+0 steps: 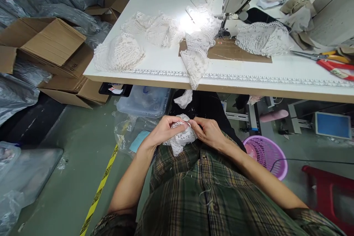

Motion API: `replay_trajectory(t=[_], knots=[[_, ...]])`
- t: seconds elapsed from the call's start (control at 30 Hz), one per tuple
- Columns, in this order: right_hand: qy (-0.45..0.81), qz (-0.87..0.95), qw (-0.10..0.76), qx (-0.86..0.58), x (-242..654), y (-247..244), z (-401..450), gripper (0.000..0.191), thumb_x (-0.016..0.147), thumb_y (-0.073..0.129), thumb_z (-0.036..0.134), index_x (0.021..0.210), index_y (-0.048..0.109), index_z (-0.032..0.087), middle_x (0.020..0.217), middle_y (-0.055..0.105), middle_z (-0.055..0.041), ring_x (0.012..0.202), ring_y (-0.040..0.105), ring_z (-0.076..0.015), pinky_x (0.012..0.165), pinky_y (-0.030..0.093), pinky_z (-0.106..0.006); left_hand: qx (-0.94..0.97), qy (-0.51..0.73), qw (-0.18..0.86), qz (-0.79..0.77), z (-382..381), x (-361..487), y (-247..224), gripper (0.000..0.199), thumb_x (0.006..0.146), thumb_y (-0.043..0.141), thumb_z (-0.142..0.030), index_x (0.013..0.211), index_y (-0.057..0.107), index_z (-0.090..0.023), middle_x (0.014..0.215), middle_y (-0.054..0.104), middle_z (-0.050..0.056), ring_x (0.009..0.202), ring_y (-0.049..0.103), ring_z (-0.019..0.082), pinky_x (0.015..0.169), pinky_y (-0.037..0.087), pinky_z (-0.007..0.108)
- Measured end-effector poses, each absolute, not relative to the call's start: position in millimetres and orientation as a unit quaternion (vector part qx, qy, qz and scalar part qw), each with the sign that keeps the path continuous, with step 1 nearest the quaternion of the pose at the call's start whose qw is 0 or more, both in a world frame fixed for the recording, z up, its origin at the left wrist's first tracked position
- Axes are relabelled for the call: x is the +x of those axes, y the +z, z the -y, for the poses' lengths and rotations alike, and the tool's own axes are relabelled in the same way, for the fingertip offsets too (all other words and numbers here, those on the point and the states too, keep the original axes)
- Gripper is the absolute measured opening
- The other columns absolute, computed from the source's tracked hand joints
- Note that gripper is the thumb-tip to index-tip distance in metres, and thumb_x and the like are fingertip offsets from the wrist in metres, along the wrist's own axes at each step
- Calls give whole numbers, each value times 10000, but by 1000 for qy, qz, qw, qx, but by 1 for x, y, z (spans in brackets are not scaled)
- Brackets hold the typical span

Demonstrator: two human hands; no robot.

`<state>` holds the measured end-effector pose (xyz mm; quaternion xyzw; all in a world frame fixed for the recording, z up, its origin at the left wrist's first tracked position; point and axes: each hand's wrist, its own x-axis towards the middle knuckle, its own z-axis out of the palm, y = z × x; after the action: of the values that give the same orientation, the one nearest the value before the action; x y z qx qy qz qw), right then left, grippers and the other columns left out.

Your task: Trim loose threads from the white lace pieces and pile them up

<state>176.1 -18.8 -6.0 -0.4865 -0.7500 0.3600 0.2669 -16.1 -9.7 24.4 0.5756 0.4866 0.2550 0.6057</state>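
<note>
A piece of white lace (181,138) lies bunched over my lap, below the table's front edge. My left hand (167,129) pinches its upper part from the left, thumb and fingers pressed together. From the right, my right hand (208,131) grips the same lace with closed fingertips, close to those of my left hand. A lace strip (195,62) hangs over the table edge toward my lap. On the white table (155,59), more lace (120,53) is heaped at the left, and another gathered lace piece (264,38) lies right of the sewing machine's needle area (224,31).
Red-handled scissors (334,69) lie at the table's right. A purple basket (267,155) and red stool (329,191) stand on the floor at right. Cardboard boxes (52,48) are at the left, with a plastic bin (143,101) under the table's left part.
</note>
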Motion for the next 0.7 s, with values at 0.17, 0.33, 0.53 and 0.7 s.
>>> replay_trajectory(t=[0.17,0.33,0.53,0.7], knots=[[382,702,334,-500,184,-12,12,331,967,408,443,835,589,199,706,561,5,619,496,-134,586,360,-256,610,279,570,-475,6,-19,28,263,816,670,-393,799,706,-134,842,654,53,731,559,144,634,420,230],[336,617,469,-535,181,-21,-10,280,850,609,453,973,593,203,884,594,-32,633,499,-126,554,427,-250,591,292,557,-505,-2,-22,30,334,874,581,-485,922,646,-161,672,556,-14,545,453,98,490,332,206],[260,616,516,-535,169,-25,-32,303,808,666,413,1014,608,199,905,614,-55,709,552,-158,616,479,-283,604,345,491,-524,-21,-10,23,299,817,651,-427,952,647,-160,746,607,2,603,520,111,548,401,214],[231,618,531,-532,168,-25,-37,227,845,598,339,1022,628,201,914,634,-78,840,596,-204,731,508,-331,634,380,394,-547,-34,-9,23,276,792,673,-386,950,659,-160,822,666,31,745,608,164,713,481,279]])
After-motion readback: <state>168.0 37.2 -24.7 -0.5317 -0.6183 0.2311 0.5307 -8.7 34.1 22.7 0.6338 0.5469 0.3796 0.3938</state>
